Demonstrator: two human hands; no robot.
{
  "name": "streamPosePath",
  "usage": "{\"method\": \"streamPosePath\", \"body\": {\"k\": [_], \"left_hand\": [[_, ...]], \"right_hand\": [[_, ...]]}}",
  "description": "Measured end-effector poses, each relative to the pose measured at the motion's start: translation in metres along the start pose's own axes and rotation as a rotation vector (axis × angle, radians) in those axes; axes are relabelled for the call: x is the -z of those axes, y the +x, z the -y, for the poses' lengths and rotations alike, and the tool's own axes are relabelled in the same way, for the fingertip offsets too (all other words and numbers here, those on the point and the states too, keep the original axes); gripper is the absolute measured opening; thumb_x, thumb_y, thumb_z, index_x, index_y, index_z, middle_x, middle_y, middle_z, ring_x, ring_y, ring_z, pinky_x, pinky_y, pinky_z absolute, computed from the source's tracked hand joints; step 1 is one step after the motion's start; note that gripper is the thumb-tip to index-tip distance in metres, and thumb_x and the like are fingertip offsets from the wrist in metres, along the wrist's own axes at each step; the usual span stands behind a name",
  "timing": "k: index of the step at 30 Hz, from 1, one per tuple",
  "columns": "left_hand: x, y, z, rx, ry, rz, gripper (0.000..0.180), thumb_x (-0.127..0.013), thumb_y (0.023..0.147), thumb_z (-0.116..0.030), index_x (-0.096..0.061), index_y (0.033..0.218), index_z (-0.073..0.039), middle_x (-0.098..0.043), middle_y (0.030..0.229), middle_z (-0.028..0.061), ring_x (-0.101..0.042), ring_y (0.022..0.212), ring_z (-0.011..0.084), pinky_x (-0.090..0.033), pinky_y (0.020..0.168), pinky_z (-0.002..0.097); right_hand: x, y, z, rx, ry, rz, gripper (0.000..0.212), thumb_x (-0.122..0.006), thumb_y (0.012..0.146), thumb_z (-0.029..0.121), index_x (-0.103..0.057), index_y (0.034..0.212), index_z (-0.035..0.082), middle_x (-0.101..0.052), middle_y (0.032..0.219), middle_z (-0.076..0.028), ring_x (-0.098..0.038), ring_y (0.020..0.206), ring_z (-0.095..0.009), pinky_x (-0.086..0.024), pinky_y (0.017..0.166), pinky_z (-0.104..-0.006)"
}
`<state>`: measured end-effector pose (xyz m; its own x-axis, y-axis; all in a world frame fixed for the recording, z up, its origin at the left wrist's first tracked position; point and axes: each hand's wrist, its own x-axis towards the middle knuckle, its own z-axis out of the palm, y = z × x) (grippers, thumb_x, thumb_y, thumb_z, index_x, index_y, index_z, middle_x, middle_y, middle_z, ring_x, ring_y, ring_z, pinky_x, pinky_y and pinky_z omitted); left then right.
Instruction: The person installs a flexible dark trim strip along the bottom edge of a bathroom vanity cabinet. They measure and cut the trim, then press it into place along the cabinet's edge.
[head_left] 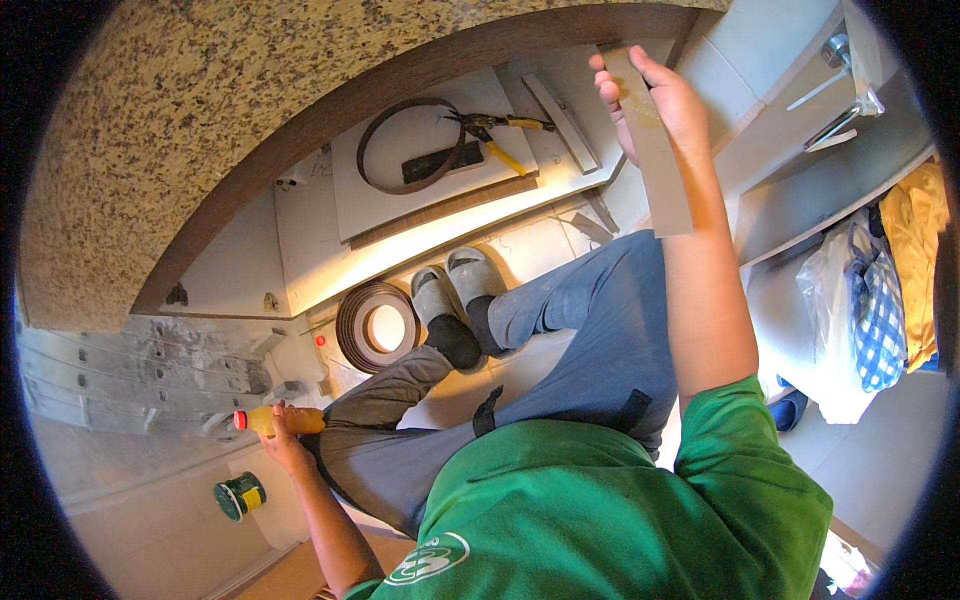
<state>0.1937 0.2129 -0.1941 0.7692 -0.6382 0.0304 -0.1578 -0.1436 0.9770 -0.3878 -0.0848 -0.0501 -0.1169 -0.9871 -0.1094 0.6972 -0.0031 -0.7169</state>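
My left hand [287,446] is closed around a small bottle [308,421] of yellowish liquid with a red cap, lying sideways beside my left knee. Up at the right, my right hand [682,112] grips a flat grey-beige strip [658,170] by its upper part. The thumb lies on one side of the strip and the fingertips on the other. Its lower end rests over my forearm. Beyond my feet, a white board [365,205] carries a loose loop of brown edging band [372,130], a dark block [430,163] and yellow-handled pliers [500,152].
A speckled stone countertop [200,110] overhangs the low cabinet in front. On the floor lie a coiled roll of brown edging [350,325] and a green tin [240,496]. A narrow white strip [562,125] leans inside the cabinet. At right hang a plastic bag [825,300] and cloths.
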Motion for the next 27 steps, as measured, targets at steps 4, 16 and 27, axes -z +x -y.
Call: {"method": "streamPosePath", "body": {"k": [4, 16, 27], "left_hand": [[0.003, 0.003, 0.003, 0.007, 0.015, 0.012, 0.030, -0.065, 0.091, -0.018, -0.054, 0.111, 0.001, -0.067, 0.104, 0.0142, -0.064, 0.089, 0.0214, -0.051, 0.082, 0.0349], [0.007, 0.006, 0.006, 0.021, 0.030, 0.015, 0.034, -0.066, 0.090, -0.021, -0.056, 0.113, 0.001, -0.067, 0.104, 0.0132, -0.063, 0.089, 0.0213, -0.051, 0.081, 0.0339], [0.001, -0.001, -0.004, 0.031, 0.005, 0.017, 0.028, -0.066, 0.090, -0.018, -0.057, 0.108, 0.001, -0.066, 0.099, 0.0108, -0.064, 0.087, 0.0201, -0.052, 0.079, 0.0325]], "right_hand": [[-0.009, -0.004, -0.014, -0.027, 0.081, 0.071, 0.024, -0.053, 0.098, 0.017, -0.046, 0.110, -0.003, -0.062, 0.103, -0.023, -0.062, 0.074, -0.021, -0.057, 0.060, -0.0258], [0.001, -0.024, -0.052, -0.003, 0.201, -0.004, 0.026, -0.051, 0.097, 0.014, -0.050, 0.121, 0.004, -0.060, 0.105, -0.017, -0.060, 0.085, -0.026, -0.057, 0.073, -0.0379], [0.030, 0.020, -0.040, 0.347, 0.074, -0.195, 0.046, -0.046, 0.097, 0.004, -0.031, 0.140, 0.012, -0.049, 0.125, -0.019, -0.057, 0.108, -0.038, -0.046, 0.091, -0.0532]]}}
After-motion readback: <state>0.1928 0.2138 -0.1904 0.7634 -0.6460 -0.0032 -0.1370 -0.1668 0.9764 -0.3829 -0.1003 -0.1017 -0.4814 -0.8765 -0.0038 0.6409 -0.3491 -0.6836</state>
